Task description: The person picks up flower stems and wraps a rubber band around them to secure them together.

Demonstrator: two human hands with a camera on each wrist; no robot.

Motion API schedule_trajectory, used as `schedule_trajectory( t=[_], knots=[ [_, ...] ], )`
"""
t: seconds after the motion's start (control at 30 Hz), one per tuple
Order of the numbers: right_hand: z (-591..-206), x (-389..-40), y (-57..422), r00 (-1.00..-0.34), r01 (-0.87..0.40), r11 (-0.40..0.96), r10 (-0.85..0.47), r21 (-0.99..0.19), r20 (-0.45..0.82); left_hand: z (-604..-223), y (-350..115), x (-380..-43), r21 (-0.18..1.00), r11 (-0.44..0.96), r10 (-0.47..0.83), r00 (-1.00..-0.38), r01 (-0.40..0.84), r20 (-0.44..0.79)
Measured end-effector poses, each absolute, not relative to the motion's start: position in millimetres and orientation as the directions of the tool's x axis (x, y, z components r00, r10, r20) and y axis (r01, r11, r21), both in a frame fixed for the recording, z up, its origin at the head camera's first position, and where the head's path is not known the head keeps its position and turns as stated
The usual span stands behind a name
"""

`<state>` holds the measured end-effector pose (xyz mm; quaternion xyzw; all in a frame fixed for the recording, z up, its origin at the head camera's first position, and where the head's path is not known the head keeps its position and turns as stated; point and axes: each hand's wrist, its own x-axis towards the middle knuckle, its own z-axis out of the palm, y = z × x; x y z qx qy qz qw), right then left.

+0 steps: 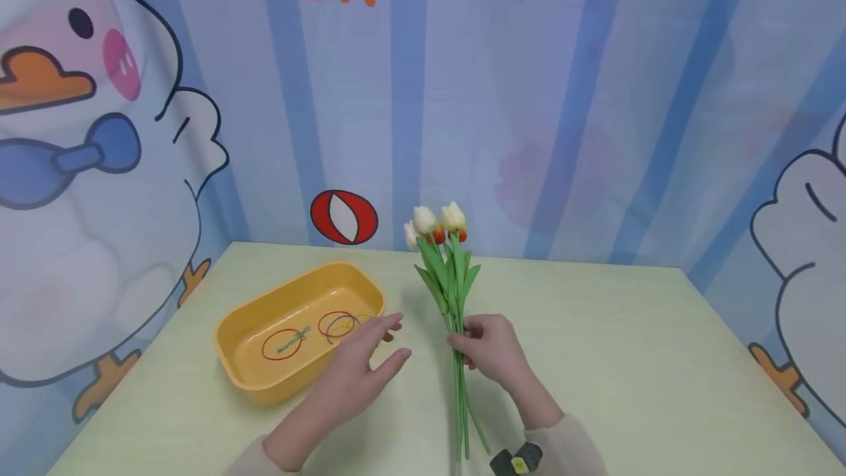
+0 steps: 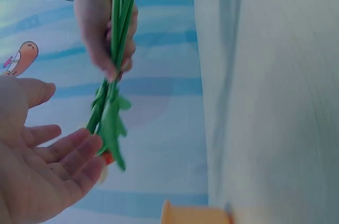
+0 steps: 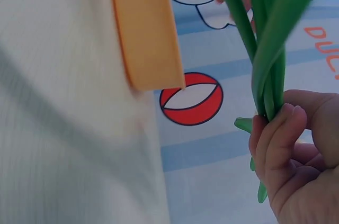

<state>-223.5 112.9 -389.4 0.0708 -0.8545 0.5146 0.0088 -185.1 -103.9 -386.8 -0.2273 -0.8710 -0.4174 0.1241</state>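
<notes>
A bunch of artificial tulips, with white and red-orange heads and green leaves, stands upright in the head view. My right hand grips its stems partway down, thumb and fingers curled round them. To the left of the bunch, my left hand is held up with fingers spread and nothing in it. The left wrist view shows that left hand palm up beside the leaves. Some flower heads are hidden behind its fingers there.
A yellow plastic basin sits at the left of the pale table. Inside it lie several thin coloured rings and a small teal twisted piece. A printed cloth backdrop rises behind the table's far edge.
</notes>
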Motion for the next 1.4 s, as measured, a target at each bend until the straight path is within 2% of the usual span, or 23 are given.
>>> schedule_trajectory(
  t=[0.1, 0.23, 0.33, 0.57, 0.9, 1.4],
  knots=[
    [-381.7, -218.6, 111.0, -0.988, -0.145, 0.429, -0.112, -0.892, 0.107, -389.3, -88.4, -185.0, 0.815, 0.406, 0.347, -0.895, 0.414, 0.281],
    [-374.6, -211.9, 108.5, -0.983, -0.175, 0.38, -0.122, -0.908, 0.139, -394.2, -70.9, -183.0, 0.949, 0.195, 0.432, -0.89, 0.248, 0.144],
    [-372.0, -208.7, 106.7, -0.981, -0.189, 0.358, -0.114, -0.914, 0.158, -396.3, -60.4, -181.0, 0.978, 0.081, 0.448, -0.884, 0.192, 0.136],
    [-369.6, -203.2, 106.2, -0.971, -0.239, 0.323, -0.063, -0.916, 0.232, -398.7, -43.4, -180.7, 0.987, -0.067, 0.427, -0.89, 0.145, 0.16],
    [-370.4, -199.6, 107.5, -0.958, -0.279, 0.297, -0.025, -0.913, 0.285, -401.1, -32.9, -178.7, 0.981, -0.14, 0.387, -0.905, 0.133, 0.178],
    [-375.4, -200.6, 110.4, -0.959, -0.278, 0.305, -0.037, -0.911, 0.28, -402.8, -28.9, -179.5, 0.991, -0.07, 0.355, -0.926, 0.112, 0.13]
  ],
)
